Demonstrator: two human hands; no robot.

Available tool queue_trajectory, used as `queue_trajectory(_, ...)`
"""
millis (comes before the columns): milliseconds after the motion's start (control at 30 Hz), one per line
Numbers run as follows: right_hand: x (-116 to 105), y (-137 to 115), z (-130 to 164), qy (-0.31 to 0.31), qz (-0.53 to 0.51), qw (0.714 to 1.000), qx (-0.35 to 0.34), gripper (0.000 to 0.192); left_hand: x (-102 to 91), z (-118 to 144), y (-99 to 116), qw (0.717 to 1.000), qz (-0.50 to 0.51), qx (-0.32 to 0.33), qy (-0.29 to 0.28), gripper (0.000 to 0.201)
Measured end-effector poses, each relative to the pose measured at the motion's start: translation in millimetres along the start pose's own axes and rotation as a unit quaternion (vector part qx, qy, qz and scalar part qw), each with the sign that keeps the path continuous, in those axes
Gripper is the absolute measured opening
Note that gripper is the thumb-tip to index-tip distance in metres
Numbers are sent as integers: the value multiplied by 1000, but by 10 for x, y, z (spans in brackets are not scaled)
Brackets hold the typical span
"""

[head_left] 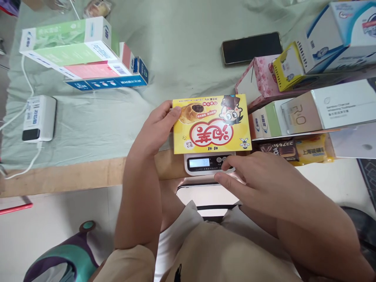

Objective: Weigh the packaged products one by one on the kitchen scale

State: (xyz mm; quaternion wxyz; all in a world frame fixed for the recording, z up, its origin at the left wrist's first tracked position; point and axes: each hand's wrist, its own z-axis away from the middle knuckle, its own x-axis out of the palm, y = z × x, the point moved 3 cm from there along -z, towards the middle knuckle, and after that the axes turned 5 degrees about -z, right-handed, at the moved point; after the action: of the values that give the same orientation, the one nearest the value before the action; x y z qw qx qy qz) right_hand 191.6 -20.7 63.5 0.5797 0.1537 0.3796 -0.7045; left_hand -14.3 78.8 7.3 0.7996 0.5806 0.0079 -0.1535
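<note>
Yellow snack box [211, 124] is being steadied on the white scale [205, 163] at the table edge by the left hand [155, 131], fingers pressed along its left side. Right hand [252, 182] fingertips are pressing scale buttons. Reading likely being skewed by hand weight; box could be tipped off.

A snack box [211, 123] lies on a kitchen scale [209, 163] at the table's near edge, stacked boxes [85, 55] far left, a phone [251, 47] behind, more boxes [311, 105] right.

Pale green cloth [182, 43] covering the desk, bare wooden front edge [73, 176] showing, light floor [44, 227] lying below, evenly lit.
</note>
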Motion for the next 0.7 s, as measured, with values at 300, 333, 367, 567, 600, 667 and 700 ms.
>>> queue_trajectory(300,39,20,6,13,25,999,-16,59,-73,1,-25,997,45,-47,35,16)
queue_trajectory(333,40,18,3,10,25,999,-18,59,-101,-1,-29,997,44,-45,44,19)
queue_trajectory(367,36,16,2,4,26,999,-21,60,-132,-4,-34,997,44,-44,52,22)
queue_trajectory(567,-70,33,28,-23,14,999,-19,59,-336,-95,-69,986,113,-22,118,33)
queue_trajectory(600,-92,35,30,-24,9,999,-19,58,-360,-134,-63,984,120,-9,131,33)
queue_trajectory(667,-130,32,26,-22,-5,999,-27,57,-390,-231,-34,978,131,23,160,36)
queue_trajectory(700,-144,29,19,-21,-13,999,-32,56,-393,-286,-15,974,136,35,175,39)
